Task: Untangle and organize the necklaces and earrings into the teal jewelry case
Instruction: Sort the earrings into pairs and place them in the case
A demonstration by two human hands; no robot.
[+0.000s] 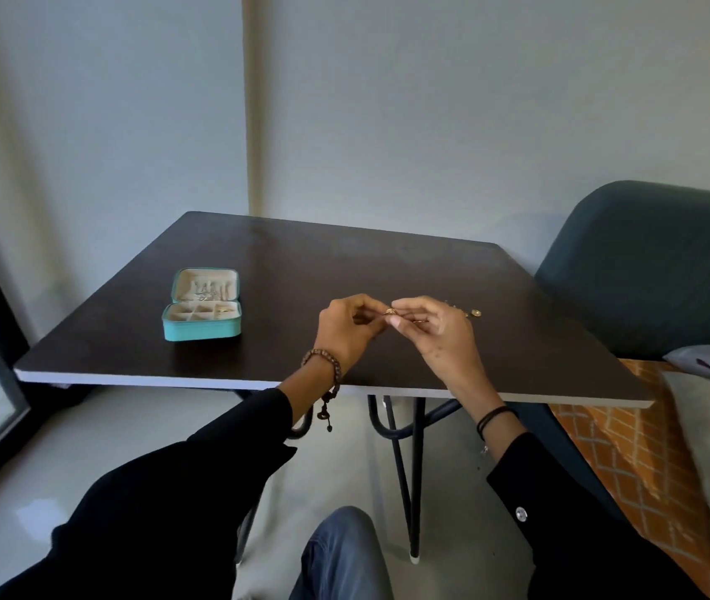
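The teal jewelry case (202, 329) lies open at the table's left, its cream lid holding pale pieces and one front compartment holding something gold. Above the table's middle, my left hand (346, 329) and my right hand (433, 331) meet fingertip to fingertip and pinch a small gold piece of jewelry (389, 311) between them. A thin gold chain runs under my right fingers. Another gold round piece (475, 313) lies on the table just right of my right hand. Whether it joins the held piece is hidden by my fingers.
The dark square table (283, 270) stands on thin metal legs, its pale front edge near me. A dark teal chair back (656, 262) stands at the right, with an orange patterned cover (630, 443) and grey cushions beside it. A window frame runs along the left.
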